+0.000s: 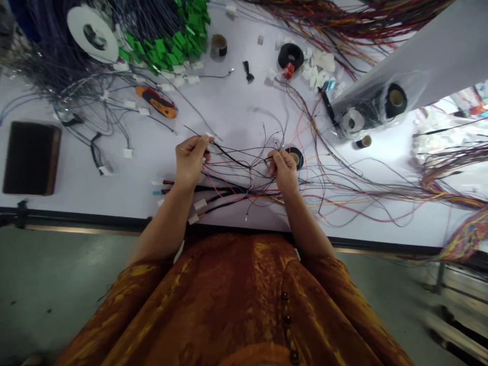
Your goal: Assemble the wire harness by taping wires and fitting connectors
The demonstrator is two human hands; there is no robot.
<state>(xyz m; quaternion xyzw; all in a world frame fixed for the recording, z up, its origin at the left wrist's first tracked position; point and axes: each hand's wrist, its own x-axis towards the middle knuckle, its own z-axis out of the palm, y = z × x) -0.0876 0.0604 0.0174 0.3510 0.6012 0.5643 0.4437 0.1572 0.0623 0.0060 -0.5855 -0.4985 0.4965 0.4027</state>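
My left hand (193, 158) is closed, thumb against fingers, on thin dark wires with a small white piece at the fingertips. A black-wrapped stretch of wire (231, 155) runs from it toward the middle. Opposite, my right hand (283, 166) pinches several thin wires whose loose ends fan upward. Just behind that hand lies a roll of black tape (296, 158), partly covered. Below and between my hands, a wire harness (236, 190) with black-taped branches rests on the table, with white connectors (200, 204) near my left forearm.
An orange cutter (156, 101) lies to the upper left, near a pile of green connectors (163, 53) and a white spool (92, 34). A dark box (32, 158) stands far left. Long wire bundles (438, 192) stretch right. A large white roll (419, 61) slants across the upper right.
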